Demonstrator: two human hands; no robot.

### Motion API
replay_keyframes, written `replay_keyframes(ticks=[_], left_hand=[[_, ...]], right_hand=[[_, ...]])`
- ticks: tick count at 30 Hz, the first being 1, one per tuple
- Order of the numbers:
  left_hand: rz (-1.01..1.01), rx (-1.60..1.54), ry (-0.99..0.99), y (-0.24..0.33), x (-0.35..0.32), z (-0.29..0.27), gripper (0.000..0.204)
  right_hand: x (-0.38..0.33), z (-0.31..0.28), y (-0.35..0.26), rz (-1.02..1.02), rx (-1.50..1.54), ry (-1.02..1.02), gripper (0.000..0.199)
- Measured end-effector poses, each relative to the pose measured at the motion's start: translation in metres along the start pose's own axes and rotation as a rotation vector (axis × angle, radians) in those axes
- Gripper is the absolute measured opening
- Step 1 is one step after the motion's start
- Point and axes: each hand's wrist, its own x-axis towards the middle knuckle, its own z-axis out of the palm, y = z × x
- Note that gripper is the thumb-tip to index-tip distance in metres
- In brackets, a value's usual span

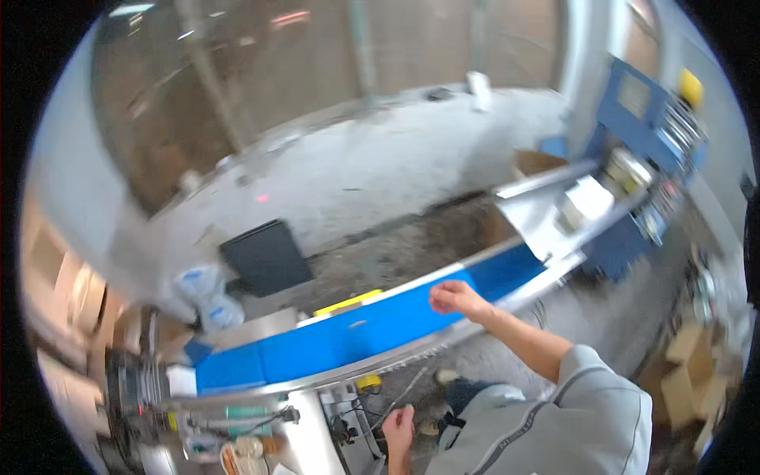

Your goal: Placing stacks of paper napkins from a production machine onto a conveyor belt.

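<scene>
A blue conveyor belt (340,340) runs in front of me from lower left to upper right. My right hand (455,298) is above its right half, fingers curled closed; no object shows in them, and the inside of the hand is hidden. A small pale object (359,323) lies on the belt to the left of that hand. Nearer to my body, below the belt's front rail, my left hand (398,427) has its fingers curled in, and whatever they may hold cannot be seen. The picture is blurred.
A blue machine (633,103) with a metal chute (530,218) stands at the belt's right end. Dark machinery (134,388) is at the left end. Beyond the belt are a black panel (267,257) and plastic-wrapped bundles (210,297). Cardboard boxes (685,380) lie at the right.
</scene>
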Motion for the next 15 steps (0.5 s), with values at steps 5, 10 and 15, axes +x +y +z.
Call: replay_keyframes(ticks=[5, 10, 15], left_hand=[[-0.060, -0.079, -0.294, 0.033, 0.030, 0.110, 0.031], [-0.084, -0.025, -0.374, 0.049, 0.064, 0.217, 0.029], [-0.164, -0.073, -0.391, 0.061, 0.087, 0.333, 0.033]], right_hand=[[-0.092, -0.160, -0.027, -0.094, 0.057, 0.318, 0.031], [-0.162, -0.317, -0.059, -0.198, -0.169, 0.556, 0.038], [-0.174, -0.542, -0.087, -0.331, -0.291, 0.922, 0.033]])
